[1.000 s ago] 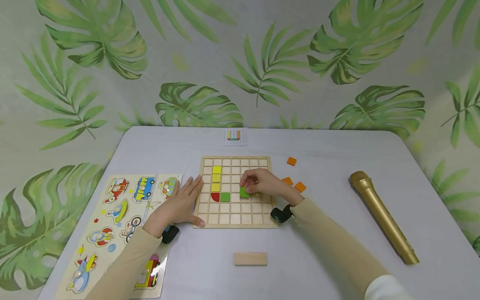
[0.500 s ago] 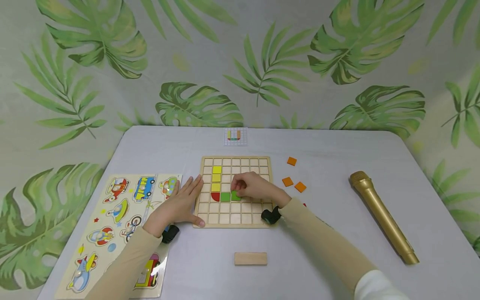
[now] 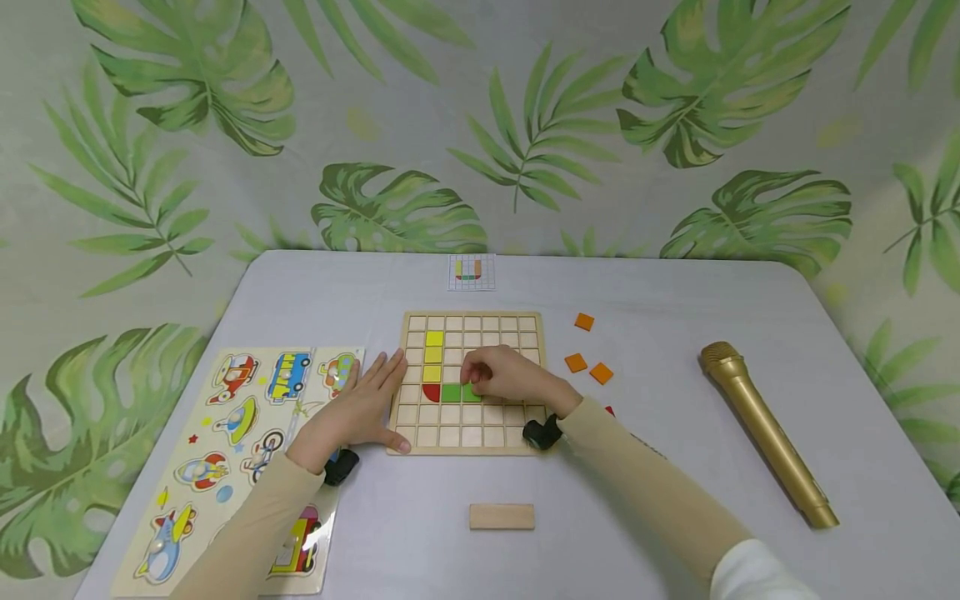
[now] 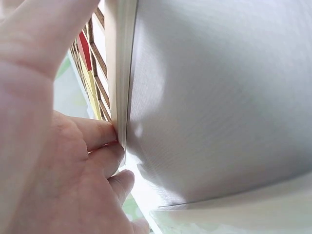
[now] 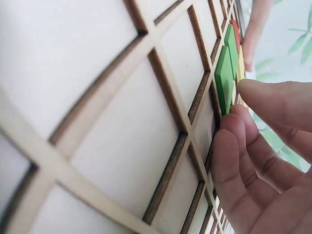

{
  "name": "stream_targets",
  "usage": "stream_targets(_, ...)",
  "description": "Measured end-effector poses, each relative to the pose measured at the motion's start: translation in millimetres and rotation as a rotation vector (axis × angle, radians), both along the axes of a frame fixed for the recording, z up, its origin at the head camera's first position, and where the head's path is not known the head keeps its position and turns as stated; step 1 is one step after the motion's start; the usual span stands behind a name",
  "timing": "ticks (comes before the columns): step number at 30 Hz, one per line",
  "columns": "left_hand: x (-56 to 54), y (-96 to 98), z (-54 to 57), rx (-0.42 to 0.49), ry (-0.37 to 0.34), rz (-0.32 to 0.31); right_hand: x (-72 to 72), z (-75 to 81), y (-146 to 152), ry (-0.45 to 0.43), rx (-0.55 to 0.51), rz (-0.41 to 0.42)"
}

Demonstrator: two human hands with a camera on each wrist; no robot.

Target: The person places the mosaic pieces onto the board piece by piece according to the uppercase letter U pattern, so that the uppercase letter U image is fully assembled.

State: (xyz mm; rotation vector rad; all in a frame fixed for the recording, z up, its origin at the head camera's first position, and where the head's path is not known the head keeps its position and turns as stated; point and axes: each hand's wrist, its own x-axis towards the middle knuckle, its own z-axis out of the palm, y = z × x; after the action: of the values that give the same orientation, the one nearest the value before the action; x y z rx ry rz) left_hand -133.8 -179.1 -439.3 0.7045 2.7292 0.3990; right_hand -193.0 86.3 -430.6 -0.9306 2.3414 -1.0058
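Note:
My left hand point(image 3: 363, 408) lies with spread fingers along the left edge of the wooden grid board point(image 3: 472, 452); the left wrist view has its fingertips against the board's side point(image 4: 122, 73). Over the board's middle, my right hand point(image 3: 506, 372) pinches a green square tile point(image 3: 471, 392) at a cell. In the right wrist view thumb and fingers are at the edges of that green tile point(image 5: 224, 80). Left of it sit another green tile point(image 3: 451, 393) and a red quarter-round tile point(image 3: 431, 392), with a column of yellow tiles point(image 3: 432, 356) above the red one.
Several orange tiles point(image 3: 584, 322) lie right of the board, with a red piece point(image 3: 610, 411) partly behind the right sleeve. A pattern card point(image 3: 472, 272) is behind the board. A picture puzzle point(image 3: 247, 417), a wooden block point(image 3: 502, 517) and a gold microphone point(image 3: 768, 433) surround it.
My right hand has moved left with the green tile, bringing it beside the other green tile, and has stayed there for the last half second. The left hand has kept its place.

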Motion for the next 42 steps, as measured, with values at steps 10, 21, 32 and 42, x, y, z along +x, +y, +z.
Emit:
stream_targets(10,0.2,1.3,1.7,0.002,-0.005,0.003,-5.8,-0.5,31.2,-0.081,-0.161,-0.063)
stream_targets(21,1.7,1.2,3.1,0.009,0.007,-0.003,-0.7,3.2,104.1,-0.249,-0.243,-0.211)
stream_targets(32,3.1,1.4,5.6,0.018,0.003,-0.004,15.1,-2.0,162.2,-0.287,-0.236,-0.32)
stream_targets(42,2.8,1.0,4.5,0.022,0.003,-0.007,26.3,-6.5,179.9,-0.3,-0.242,-0.264)
